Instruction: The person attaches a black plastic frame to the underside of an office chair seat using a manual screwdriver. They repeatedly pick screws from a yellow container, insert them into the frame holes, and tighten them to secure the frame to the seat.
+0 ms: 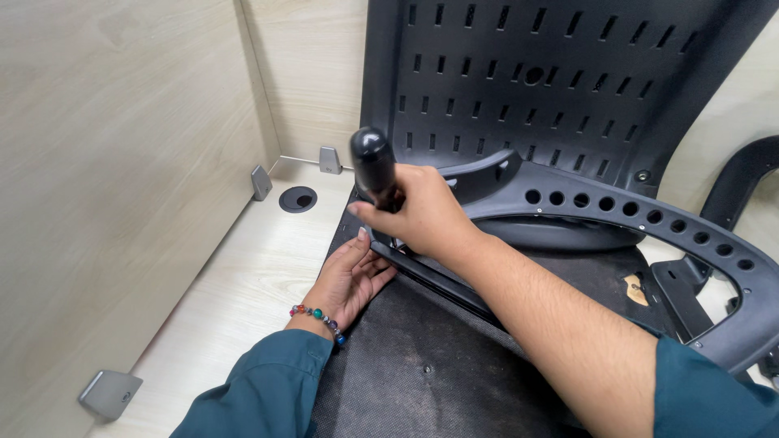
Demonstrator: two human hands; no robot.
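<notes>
My right hand (422,215) is closed around the black handle of a screwdriver (373,162) held upright over the edge of an upturned chair seat (430,357) covered in dark fabric. My left hand (350,276), with a beaded bracelet at the wrist, lies flat on the seat's left edge and touches a black plastic bar (438,280) beneath the tool. The screwdriver's tip is hidden behind my right hand. The slotted black chair back (568,73) stands upright behind the seat, and a curved black armrest frame with round holes (633,212) arcs to the right.
The chair parts rest on a light wooden desk (243,300) enclosed by wooden partition walls (114,162). Grey metal brackets (108,393) join walls to desk. A round cable grommet (298,199) sits near the back corner. Another black armrest (742,174) shows at the right edge.
</notes>
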